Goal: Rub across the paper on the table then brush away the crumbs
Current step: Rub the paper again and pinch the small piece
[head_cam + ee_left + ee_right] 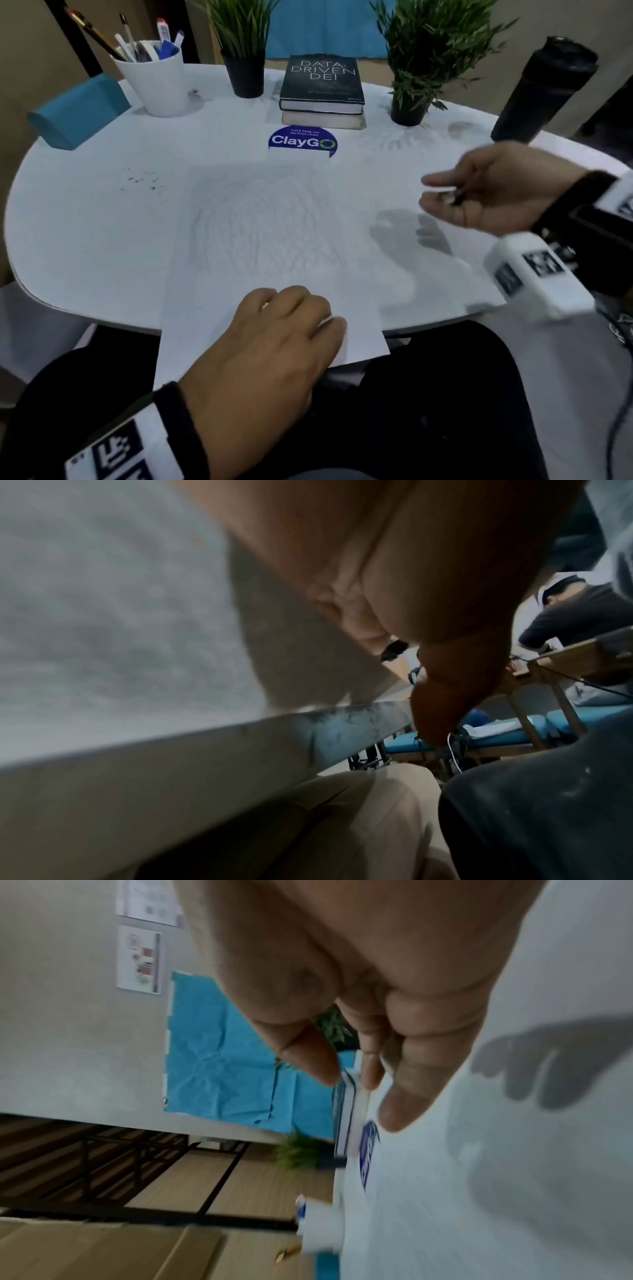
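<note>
A white paper with faint pencil scribbles lies on the white round table, its near end hanging over the table's edge. My left hand rests on the paper's near end, fingers bent with their tips on the sheet; in the left wrist view its palm sits above the table's edge. My right hand hovers above the table to the right of the paper, thumb apart from nearly straight fingers, a small dark object lying on them. Dark crumbs dot the table left of the paper.
At the back stand a white cup of pens, a teal box, two potted plants, stacked books and a black bottle. A blue ClayGo sticker lies beyond the paper. Another person sits at a far table.
</note>
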Action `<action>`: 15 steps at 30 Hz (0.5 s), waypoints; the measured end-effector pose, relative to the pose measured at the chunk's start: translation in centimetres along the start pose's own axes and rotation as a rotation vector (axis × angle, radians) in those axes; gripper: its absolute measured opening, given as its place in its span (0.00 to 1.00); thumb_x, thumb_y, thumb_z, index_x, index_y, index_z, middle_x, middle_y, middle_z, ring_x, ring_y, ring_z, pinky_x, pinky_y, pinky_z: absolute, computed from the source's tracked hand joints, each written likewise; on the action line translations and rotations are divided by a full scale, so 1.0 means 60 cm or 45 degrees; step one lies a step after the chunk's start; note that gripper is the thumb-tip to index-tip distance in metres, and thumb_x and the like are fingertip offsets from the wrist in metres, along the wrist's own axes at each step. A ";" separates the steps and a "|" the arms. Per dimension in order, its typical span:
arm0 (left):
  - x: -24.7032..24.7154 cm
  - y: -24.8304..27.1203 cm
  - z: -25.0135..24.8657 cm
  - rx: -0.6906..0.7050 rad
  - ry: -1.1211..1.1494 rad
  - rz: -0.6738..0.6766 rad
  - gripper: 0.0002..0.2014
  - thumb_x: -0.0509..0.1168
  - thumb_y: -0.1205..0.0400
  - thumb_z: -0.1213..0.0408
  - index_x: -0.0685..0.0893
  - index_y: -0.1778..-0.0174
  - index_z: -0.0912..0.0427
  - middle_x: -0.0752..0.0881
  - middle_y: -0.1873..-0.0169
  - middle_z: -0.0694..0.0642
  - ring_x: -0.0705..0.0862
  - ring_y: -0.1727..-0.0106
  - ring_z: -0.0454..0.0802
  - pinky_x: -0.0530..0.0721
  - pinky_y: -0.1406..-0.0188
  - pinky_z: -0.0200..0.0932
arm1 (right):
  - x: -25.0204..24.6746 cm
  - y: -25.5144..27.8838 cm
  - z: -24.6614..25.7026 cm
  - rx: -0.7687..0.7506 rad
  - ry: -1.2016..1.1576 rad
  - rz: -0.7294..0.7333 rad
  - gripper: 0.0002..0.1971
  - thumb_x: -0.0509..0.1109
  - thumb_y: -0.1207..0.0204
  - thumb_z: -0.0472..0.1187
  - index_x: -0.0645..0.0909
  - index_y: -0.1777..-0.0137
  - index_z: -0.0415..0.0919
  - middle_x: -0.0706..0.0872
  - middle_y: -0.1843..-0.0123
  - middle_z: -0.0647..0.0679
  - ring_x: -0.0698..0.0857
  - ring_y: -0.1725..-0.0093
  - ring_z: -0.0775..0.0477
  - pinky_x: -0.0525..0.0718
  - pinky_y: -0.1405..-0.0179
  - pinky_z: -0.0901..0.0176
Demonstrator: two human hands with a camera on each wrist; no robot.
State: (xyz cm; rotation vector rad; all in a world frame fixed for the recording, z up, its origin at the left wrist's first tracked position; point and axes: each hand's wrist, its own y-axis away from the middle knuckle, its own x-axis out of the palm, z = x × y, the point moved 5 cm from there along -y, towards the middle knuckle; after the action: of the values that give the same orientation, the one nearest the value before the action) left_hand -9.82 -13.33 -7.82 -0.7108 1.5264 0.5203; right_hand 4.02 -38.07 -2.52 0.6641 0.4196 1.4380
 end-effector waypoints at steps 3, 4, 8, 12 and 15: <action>0.010 -0.008 -0.002 -0.016 0.087 0.023 0.23 0.70 0.36 0.66 0.84 0.43 0.55 0.82 0.37 0.54 0.82 0.38 0.57 0.81 0.45 0.50 | 0.024 0.038 -0.051 -0.068 0.050 0.141 0.16 0.56 0.31 0.18 0.82 0.50 0.25 0.84 0.56 0.33 0.89 0.52 0.39 0.90 0.52 0.54; 0.011 -0.011 -0.003 -0.014 0.108 0.041 0.22 0.67 0.35 0.67 0.84 0.43 0.55 0.82 0.36 0.55 0.82 0.37 0.58 0.84 0.47 0.51 | 0.033 0.047 -0.064 -0.096 0.131 0.188 0.15 0.60 0.33 0.18 0.82 0.50 0.25 0.86 0.58 0.34 0.91 0.54 0.38 0.90 0.52 0.55; 0.011 -0.025 -0.012 -0.025 0.186 0.071 0.25 0.61 0.31 0.64 0.83 0.37 0.58 0.82 0.37 0.57 0.84 0.44 0.57 0.87 0.54 0.52 | 0.055 0.056 -0.088 -0.310 0.744 0.113 0.06 0.74 0.28 0.26 0.84 0.52 0.29 0.88 0.66 0.36 0.89 0.67 0.42 0.89 0.72 0.58; 0.013 -0.036 -0.025 -0.086 0.194 0.063 0.31 0.48 0.27 0.62 0.82 0.31 0.62 0.84 0.42 0.57 0.84 0.48 0.57 0.87 0.54 0.55 | 0.061 0.048 -0.077 -0.575 1.205 -0.049 0.03 0.79 0.30 0.35 0.88 0.60 0.39 0.85 0.75 0.40 0.80 0.79 0.50 0.82 0.76 0.59; 0.019 -0.042 -0.032 -0.146 0.188 0.057 0.31 0.42 0.30 0.68 0.83 0.37 0.61 0.83 0.45 0.57 0.81 0.52 0.55 0.84 0.58 0.53 | 0.066 0.045 -0.079 -0.615 1.164 0.005 0.05 0.76 0.28 0.30 0.89 0.60 0.41 0.90 0.66 0.37 0.89 0.65 0.39 0.90 0.53 0.44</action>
State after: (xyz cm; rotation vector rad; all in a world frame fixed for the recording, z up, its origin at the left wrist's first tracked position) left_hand -9.38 -16.59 -8.55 -0.8198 1.6630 0.6033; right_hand -0.64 -33.35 -3.87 -0.4211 0.7307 1.7100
